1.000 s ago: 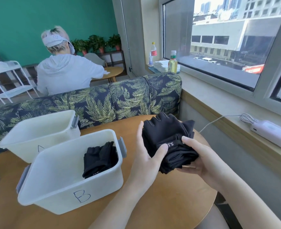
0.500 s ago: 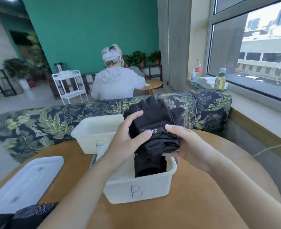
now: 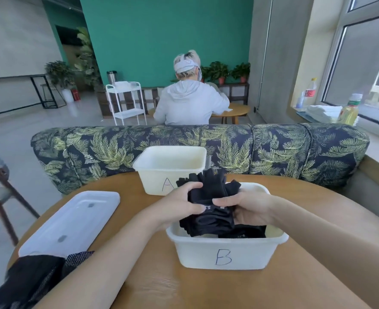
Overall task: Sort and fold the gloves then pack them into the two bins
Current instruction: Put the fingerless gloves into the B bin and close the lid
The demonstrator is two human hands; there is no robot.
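Head view: both hands grip a folded bundle of black gloves over bin B, w/ the bundle's lower edge already down inside the bin's rim. Left hand holds the bundle's left side, fingers curled over the top, thumb pressed along the front near a small white label. Right hand clamps the right side, thumb laid across the front by that label, fingers wrapped behind. Directly below the grip, more black gloves lie in the bin's right part, partly hidden by the bundle. Bin is white, marked w/ a handwritten B on its near wall, standing on a round wooden table.

Left of the grip & nearer the camera: loose pile of dark gloves at the table's edge, touching a white lid lying flat. Just beyond the grip: bin A, white, contents can't be seen from here; the bundle's glove fingertips overlap its right front corner in view. Past the table: leaf-print sofa back. Further off, a person in a grey hoodie sits facing away.
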